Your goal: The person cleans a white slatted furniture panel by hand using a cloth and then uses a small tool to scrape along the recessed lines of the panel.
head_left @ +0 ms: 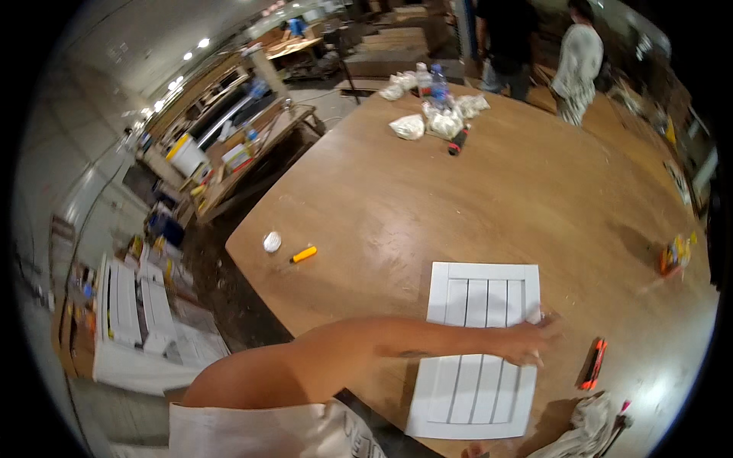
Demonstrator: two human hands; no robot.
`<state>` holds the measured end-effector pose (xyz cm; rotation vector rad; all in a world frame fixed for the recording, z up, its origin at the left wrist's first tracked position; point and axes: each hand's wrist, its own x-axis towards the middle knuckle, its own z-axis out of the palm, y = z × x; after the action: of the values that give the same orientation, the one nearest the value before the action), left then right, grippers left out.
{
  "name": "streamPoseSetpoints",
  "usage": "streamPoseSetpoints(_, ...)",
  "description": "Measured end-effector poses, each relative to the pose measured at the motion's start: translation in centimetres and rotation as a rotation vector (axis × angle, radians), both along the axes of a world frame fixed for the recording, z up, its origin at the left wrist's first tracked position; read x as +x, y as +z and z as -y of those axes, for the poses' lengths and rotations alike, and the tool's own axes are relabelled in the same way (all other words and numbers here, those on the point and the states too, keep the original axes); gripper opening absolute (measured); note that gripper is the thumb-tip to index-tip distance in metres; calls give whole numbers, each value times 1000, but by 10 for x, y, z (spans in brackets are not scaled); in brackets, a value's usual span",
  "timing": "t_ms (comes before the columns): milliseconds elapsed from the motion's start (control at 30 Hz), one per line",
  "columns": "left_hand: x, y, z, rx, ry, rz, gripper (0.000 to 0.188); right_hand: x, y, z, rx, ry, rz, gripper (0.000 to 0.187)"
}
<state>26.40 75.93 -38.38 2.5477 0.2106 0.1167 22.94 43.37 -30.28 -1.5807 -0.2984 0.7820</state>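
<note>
A white slatted cabinet door panel lies flat on the brown tabletop. My left arm reaches across its middle, and my left hand is at the panel's right edge. Its fingers are spread, somewhat blurred, with nothing I can make out in them. At the bottom edge of the picture, by the panel's near end, a sliver of what looks like my right hand shows; its fingers are mostly out of sight. Right of the panel lies an orange and black utility knife. A crumpled pale cloth is nearer to me.
A yellow-handled tool and a round white object lie at the table's left. Plastic bottles, white bundles and a red-black tool are far back. A yellow-orange package stands right. Two people are beyond.
</note>
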Motion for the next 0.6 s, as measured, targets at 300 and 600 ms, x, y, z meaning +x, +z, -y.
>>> streamPoseSetpoints(300, -224, -26, 41, 22, 1273, -81, 78, 58, -73, -47, -176, 521, 637, 14)
streamPoseSetpoints(600, -208, -62, 48, 71, 1176, 17, 75, 102, -51, -66, -517, 502, 1037, 15)
